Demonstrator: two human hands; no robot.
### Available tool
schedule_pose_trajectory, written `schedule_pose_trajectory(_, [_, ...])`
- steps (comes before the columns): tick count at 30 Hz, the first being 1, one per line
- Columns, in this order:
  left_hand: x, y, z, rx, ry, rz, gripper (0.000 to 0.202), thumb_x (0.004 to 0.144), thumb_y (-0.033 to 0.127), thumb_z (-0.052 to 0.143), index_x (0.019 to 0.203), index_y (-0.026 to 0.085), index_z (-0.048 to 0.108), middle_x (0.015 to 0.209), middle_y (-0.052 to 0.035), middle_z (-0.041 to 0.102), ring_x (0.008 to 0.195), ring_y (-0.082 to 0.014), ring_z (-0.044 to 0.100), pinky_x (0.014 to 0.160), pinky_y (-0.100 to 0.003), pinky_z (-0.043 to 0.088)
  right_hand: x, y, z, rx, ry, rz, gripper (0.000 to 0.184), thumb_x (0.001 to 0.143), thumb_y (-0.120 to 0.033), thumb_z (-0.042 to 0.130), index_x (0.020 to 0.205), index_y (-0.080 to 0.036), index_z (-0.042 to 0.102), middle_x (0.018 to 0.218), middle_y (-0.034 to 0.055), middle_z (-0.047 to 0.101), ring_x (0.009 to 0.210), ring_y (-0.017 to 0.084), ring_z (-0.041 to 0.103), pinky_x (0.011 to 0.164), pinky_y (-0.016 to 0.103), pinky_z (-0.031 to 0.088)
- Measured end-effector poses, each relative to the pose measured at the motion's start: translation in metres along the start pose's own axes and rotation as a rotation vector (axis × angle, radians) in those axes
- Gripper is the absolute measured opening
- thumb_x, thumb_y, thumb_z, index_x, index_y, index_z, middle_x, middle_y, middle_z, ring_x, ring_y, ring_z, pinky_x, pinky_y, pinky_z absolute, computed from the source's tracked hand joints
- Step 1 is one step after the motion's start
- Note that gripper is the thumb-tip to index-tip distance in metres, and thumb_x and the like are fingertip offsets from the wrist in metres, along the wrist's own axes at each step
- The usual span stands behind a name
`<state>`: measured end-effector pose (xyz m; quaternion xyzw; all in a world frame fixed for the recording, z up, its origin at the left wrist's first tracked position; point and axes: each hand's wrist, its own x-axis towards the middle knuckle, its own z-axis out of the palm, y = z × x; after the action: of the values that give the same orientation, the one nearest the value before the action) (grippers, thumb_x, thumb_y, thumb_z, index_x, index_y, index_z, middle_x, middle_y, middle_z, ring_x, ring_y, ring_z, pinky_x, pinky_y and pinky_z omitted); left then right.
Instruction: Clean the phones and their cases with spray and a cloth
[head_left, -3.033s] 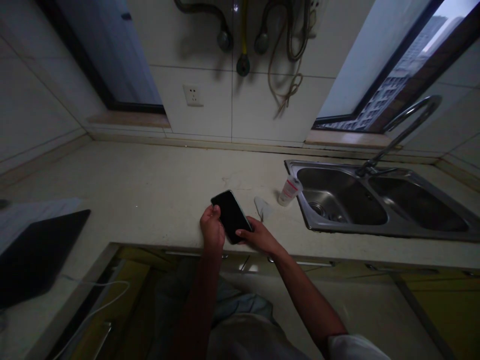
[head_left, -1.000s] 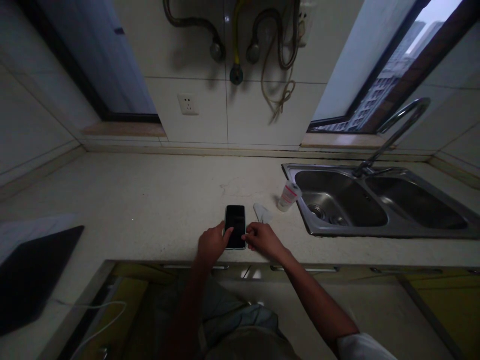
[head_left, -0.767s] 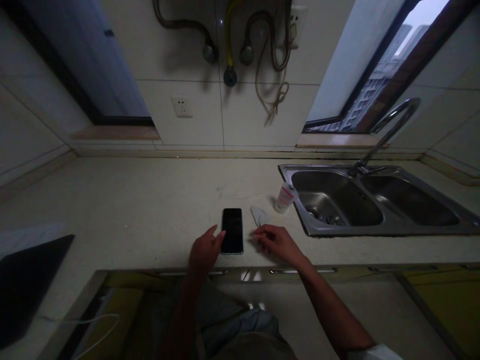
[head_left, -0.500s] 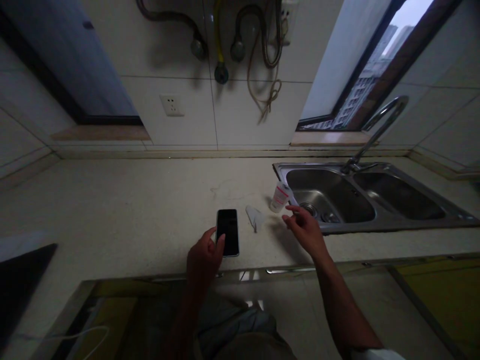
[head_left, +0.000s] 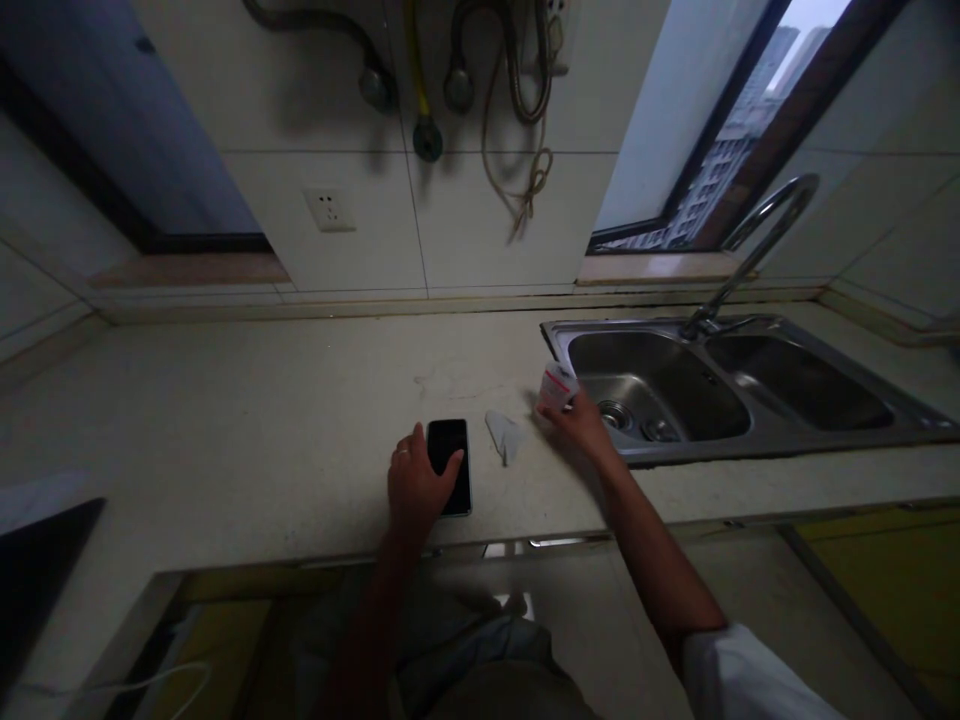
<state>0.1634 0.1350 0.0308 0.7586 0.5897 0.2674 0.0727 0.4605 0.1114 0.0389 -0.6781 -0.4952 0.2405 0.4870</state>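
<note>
- My left hand (head_left: 418, 492) is loosely spread at the phone (head_left: 448, 438), lying on the counter (head_left: 300, 400).
- My right hand (head_left: 585, 428) grips the plastic cup (head_left: 556, 383), just beside the sink (head_left: 780, 442).
- I see a white scrap (head_left: 502, 434) between phone and cup.

A pale bench (head_left: 262, 420) is seen, with faint reddish marks left across its middle. A smartphone (head_left: 454, 490) is laid flat, screen up, near the front edge. A thin whitish scrap (head_left: 502, 434) is spread just to its right. A plastic cup (head_left: 556, 385) is placed beside the double-bowl steel sink (head_left: 780, 445) set into the bench; whether its base is supported there cannot be told. At far left, a dark flat slab (head_left: 45, 560) is laid beside white paper (head_left: 41, 495).
</note>
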Motion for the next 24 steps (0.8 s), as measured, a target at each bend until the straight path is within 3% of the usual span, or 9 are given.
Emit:
schedule_pose_trajectory(2, [0.001, 0.002, 0.002, 0.01, -0.013, -0.015, 0.082, 0.083, 0.057, 0.062, 0.141, 0.001, 0.044, 0.126, -0.0285, 0.059, 0.118, -0.0379, 0.058, 0.097, -0.05, 0.048, -0.002, -0.006, 0.001, -0.019, 0.019, 0.028, 0.049, 0.073, -0.046, 0.075, 0.115, -0.023, 0.063, 0.112, 0.0107, 0.071, 0.103, 0.029, 0.067, 0.09, 0.045, 0.055])
schedule_pose_trajectory(4, [0.003, 0.004, 0.003, 0.001, -0.026, -0.024, 0.085, 0.082, 0.059, 0.063, 0.142, 0.001, 0.043, 0.128, -0.0287, 0.058, 0.119, -0.0386, 0.057, 0.098, -0.051, 0.047, -0.008, -0.015, 0.002, 0.038, 0.031, 0.067, 0.042, 0.071, -0.047, 0.075, 0.102, -0.021, 0.067, 0.102, 0.0102, 0.074, 0.096, 0.029, 0.069, 0.086, 0.043, 0.056])
schedule_pose_trajectory(9, [0.002, 0.0, 0.007, -0.16, 0.0, -0.022, 0.08, 0.082, 0.056, 0.064, 0.142, 0.007, 0.044, 0.132, -0.0257, 0.056, 0.123, -0.0362, 0.055, 0.1, -0.051, 0.048, -0.025, -0.031, 0.008, 0.435, 0.016, 0.212, 0.056, 0.075, -0.066, 0.059, 0.104, -0.018, 0.063, 0.099, 0.0107, 0.073, 0.087, 0.027, 0.07, 0.07, 0.034, 0.056])
schedule_pose_trajectory(12, [-0.001, -0.01, 0.011, -0.277, 0.02, -0.053, 0.069, 0.084, 0.053, 0.062, 0.138, 0.012, 0.048, 0.127, -0.0217, 0.059, 0.109, -0.0307, 0.063, 0.094, -0.048, 0.052, -0.029, -0.034, 0.016, 0.499, -0.081, 0.257, 0.053, 0.077, -0.066, 0.058, 0.097, -0.018, 0.064, 0.094, 0.0094, 0.073, 0.082, 0.024, 0.068, 0.066, 0.03, 0.054])
schedule_pose_trajectory(15, [-0.004, -0.021, 0.012, -0.366, 0.022, -0.078, 0.059, 0.085, 0.05, 0.06, 0.132, 0.014, 0.052, 0.122, -0.0177, 0.062, 0.098, -0.0257, 0.065, 0.09, -0.045, 0.053, -0.028, -0.034, 0.024, 0.462, -0.167, 0.281, 0.05, 0.074, -0.064, 0.062, 0.089, -0.017, 0.065, 0.084, 0.0074, 0.072, 0.071, 0.02, 0.065, 0.061, 0.029, 0.051])
schedule_pose_trajectory(18, [-0.006, -0.027, 0.011, -0.423, 0.008, -0.094, 0.053, 0.087, 0.048, 0.058, 0.129, 0.016, 0.054, 0.12, -0.0156, 0.063, 0.098, -0.0242, 0.065, 0.087, -0.042, 0.054, -0.021, -0.03, 0.023, 0.362, -0.193, 0.256, 0.05, 0.073, -0.062, 0.064, 0.094, -0.017, 0.067, 0.084, 0.0072, 0.072, 0.069, 0.02, 0.064, 0.059, 0.029, 0.05])
schedule_pose_trajectory(21, [-0.007, -0.022, 0.009, -0.387, 0.002, -0.078, 0.058, 0.086, 0.05, 0.059, 0.131, 0.014, 0.053, 0.121, -0.0171, 0.063, 0.102, -0.0257, 0.064, 0.09, -0.043, 0.053, -0.009, -0.021, 0.011, 0.133, -0.105, 0.115, 0.048, 0.076, -0.058, 0.065, 0.101, -0.017, 0.067, 0.092, 0.0094, 0.073, 0.075, 0.023, 0.067, 0.063, 0.032, 0.053])
schedule_pose_trajectory(24, [-0.004, -0.007, 0.005, -0.243, -0.035, -0.035, 0.077, 0.082, 0.057, 0.064, 0.139, 0.009, 0.046, 0.127, -0.022, 0.059, 0.115, -0.0324, 0.059, 0.097, -0.047, 0.048, 0.002, -0.008, -0.002, -0.12, 0.043, -0.025, 0.052, 0.074, -0.053, 0.07, 0.113, -0.019, 0.066, 0.098, 0.0094, 0.074, 0.077, 0.024, 0.066, 0.072, 0.037, 0.054])
